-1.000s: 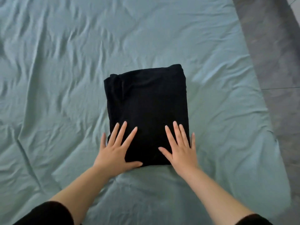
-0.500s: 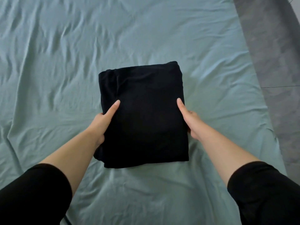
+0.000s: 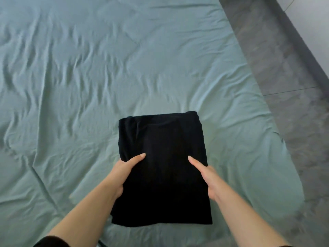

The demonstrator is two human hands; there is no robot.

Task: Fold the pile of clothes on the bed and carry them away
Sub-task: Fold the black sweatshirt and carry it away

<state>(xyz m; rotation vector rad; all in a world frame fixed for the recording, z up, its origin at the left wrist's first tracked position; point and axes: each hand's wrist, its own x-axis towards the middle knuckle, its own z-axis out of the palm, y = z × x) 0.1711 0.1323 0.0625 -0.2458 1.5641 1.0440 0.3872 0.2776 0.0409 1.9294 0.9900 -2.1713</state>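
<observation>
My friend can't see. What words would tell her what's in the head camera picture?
A person's left hand and right hand grip the two sides of a folded black garment, thumbs on top, over a wrinkled green bed sheet. Grey floor runs along the bed's right edge.

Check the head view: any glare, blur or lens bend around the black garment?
Head view: soft even light, no glare; the folded black garment is so dark its creases barely show; left hand and right hand look sharp; bed sheet edge and floor at right are smeared and bowed.
</observation>
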